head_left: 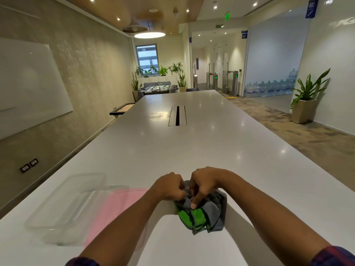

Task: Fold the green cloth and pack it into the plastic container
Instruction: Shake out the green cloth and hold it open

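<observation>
A bunched green and grey cloth hangs just above the near part of the white table. My left hand pinches its upper left edge. My right hand grips the top, with a finger pressed down into the folds. The two hands almost touch. To the left, a clear plastic container stands open on the table. Beside it lies a pink-tinted lid, partly hidden by my left forearm.
A long cable slot is set in the table's middle. The table's left edge runs along a wall with a whiteboard. A potted plant stands on the floor at the right. A foosball table stands beyond the far end.
</observation>
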The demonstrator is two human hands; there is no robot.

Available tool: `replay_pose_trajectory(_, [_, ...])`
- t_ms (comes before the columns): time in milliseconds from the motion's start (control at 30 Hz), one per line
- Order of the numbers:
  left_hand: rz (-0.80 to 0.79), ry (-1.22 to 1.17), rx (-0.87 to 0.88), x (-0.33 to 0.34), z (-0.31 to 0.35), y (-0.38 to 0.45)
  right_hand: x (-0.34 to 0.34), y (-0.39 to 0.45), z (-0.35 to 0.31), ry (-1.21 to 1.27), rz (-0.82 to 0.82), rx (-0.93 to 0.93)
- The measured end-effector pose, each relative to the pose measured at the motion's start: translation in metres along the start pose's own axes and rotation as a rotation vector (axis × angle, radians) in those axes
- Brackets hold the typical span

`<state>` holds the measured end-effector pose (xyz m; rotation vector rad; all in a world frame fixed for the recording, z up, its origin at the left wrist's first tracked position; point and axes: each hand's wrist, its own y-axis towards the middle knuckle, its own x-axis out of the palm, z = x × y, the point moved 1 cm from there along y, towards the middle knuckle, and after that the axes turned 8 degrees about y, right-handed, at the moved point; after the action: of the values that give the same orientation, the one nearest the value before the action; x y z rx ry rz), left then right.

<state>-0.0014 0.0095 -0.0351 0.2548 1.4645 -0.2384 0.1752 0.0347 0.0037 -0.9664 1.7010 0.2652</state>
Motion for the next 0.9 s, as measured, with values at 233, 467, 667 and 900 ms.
replay_pose_trajectory(233, [-0.005, -0.322, -0.051, -0.005, -0.003, 0.000, -0.012, 0.004, 0.009, 0.390, -0.100, 0.017])
replay_pose_trajectory(467, [0.128, -0.752, -0.018, -0.017, -0.003, 0.004, -0.035, 0.003, 0.009, 0.441, 0.224, -0.059])
replay_pose_trajectory(667, [0.178, -0.518, -0.095, -0.039, 0.005, 0.014, -0.049, 0.000, 0.013, 0.550, 0.406, -0.112])
replay_pose_trajectory(900, [0.238, -0.498, -0.131, -0.071, 0.002, 0.021, -0.067, -0.007, 0.018, 0.740, 0.615, -0.106])
